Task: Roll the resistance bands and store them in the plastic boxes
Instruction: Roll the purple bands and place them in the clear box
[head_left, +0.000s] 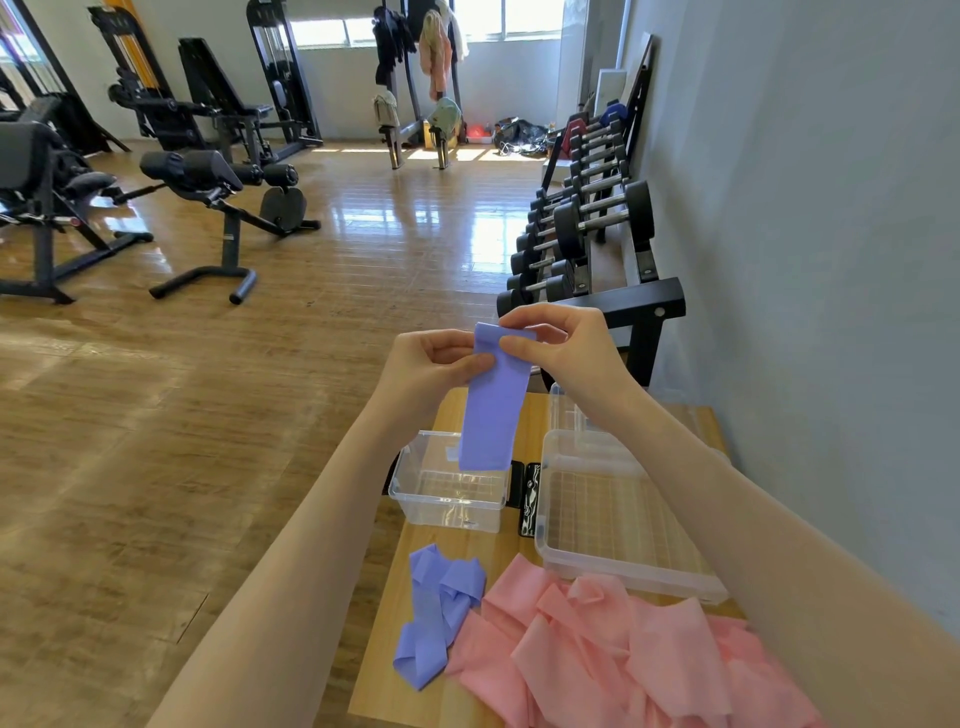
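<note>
My left hand and right hand each pinch the top end of a purple resistance band, thumbs pressed against its front, fingers curled behind. I hold it raised above the table; its long axis runs vertical and its free lower end hangs over the small clear plastic box, which stands open. Right of that sits a wider, shallow clear box, with another clear box behind it. Nearer me on the wooden table lie a second purple band, crumpled, and a heap of pink bands just beside it. I can read no writing anywhere. A dumbbell rack lines the wall.
</note>
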